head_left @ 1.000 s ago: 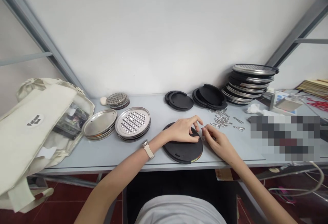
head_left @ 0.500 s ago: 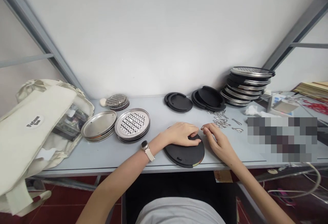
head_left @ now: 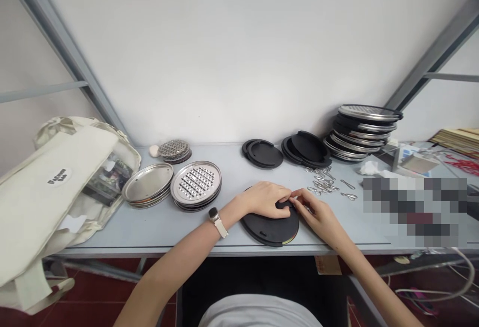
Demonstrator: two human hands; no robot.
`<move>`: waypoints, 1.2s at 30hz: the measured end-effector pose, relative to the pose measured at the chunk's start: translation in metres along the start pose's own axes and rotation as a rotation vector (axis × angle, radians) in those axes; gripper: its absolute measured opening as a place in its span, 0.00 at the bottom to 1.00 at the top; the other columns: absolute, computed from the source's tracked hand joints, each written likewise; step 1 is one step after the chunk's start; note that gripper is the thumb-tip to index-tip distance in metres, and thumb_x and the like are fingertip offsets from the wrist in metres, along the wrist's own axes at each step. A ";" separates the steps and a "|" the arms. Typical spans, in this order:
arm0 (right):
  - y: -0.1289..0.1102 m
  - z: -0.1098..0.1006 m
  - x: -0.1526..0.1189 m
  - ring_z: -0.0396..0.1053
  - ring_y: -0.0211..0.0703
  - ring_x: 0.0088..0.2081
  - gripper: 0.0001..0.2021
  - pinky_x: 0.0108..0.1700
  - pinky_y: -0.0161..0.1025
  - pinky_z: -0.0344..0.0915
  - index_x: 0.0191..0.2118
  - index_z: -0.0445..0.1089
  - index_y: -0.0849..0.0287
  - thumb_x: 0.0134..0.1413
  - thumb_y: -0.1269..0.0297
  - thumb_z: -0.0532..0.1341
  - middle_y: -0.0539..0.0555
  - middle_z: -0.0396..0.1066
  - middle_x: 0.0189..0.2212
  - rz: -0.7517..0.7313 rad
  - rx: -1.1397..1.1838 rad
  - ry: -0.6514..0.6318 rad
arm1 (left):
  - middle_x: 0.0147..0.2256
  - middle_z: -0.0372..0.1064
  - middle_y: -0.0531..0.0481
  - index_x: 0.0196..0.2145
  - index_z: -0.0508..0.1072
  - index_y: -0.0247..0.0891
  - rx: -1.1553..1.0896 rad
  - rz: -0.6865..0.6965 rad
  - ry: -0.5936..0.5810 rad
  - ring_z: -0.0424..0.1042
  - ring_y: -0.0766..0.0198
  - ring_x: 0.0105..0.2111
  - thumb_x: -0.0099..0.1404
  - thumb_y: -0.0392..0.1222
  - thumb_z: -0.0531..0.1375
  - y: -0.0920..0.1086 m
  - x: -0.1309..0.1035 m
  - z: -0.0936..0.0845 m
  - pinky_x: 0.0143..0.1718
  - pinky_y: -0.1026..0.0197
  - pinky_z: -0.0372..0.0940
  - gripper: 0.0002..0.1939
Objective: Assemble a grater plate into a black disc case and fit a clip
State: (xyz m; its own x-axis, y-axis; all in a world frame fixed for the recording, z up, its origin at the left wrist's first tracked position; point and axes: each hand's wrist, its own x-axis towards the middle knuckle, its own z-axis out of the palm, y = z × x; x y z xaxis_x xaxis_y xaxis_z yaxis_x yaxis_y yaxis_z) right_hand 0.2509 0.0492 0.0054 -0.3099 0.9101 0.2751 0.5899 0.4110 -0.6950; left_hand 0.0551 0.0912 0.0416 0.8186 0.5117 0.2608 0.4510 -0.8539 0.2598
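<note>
A round black disc (head_left: 271, 229) lies flat at the table's front edge, with a slot near its lower side and a coloured sliver at its rim. My left hand (head_left: 266, 199) rests over its upper part, fingers curled on the disc's far right edge. My right hand (head_left: 316, 212) meets it there, thumb and forefinger pinched at the disc's edge; whatever they hold is too small to make out. Small metal clips (head_left: 325, 183) lie scattered behind my right hand.
Grater discs (head_left: 196, 183) and plain metal discs (head_left: 148, 183) are stacked on the left beside a cream bag (head_left: 56, 202). Black rings (head_left: 265, 154) and black trays (head_left: 307, 148) lie at the back. A tall disc stack (head_left: 366, 132) stands back right.
My right hand has moved slightly left and down, and its fingertips now meet my left fingers at the disc's edge. The view has shifted slightly.
</note>
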 end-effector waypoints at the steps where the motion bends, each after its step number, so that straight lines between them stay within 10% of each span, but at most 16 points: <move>1: -0.001 0.000 0.000 0.66 0.41 0.30 0.10 0.35 0.38 0.63 0.41 0.63 0.55 0.64 0.56 0.49 0.51 0.70 0.28 -0.010 -0.006 -0.014 | 0.27 0.68 0.53 0.28 0.63 0.39 0.007 -0.003 -0.002 0.67 0.63 0.27 0.59 0.44 0.57 0.000 0.000 0.000 0.27 0.60 0.54 0.08; 36: -0.004 -0.003 0.000 0.52 0.36 0.22 0.06 0.27 0.33 0.53 0.39 0.59 0.55 0.58 0.60 0.52 0.41 0.49 0.18 0.012 0.067 -0.106 | 0.24 0.65 0.55 0.26 0.62 0.39 -0.069 -0.058 -0.005 0.63 0.66 0.25 0.59 0.46 0.58 -0.001 0.001 0.003 0.27 0.62 0.50 0.10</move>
State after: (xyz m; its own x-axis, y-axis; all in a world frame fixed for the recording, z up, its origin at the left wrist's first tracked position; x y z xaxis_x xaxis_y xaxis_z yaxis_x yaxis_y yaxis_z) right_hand 0.2510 0.0476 0.0101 -0.3829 0.9025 0.1973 0.5437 0.3928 -0.7417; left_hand 0.0562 0.0928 0.0391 0.7935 0.5596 0.2391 0.4722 -0.8140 0.3382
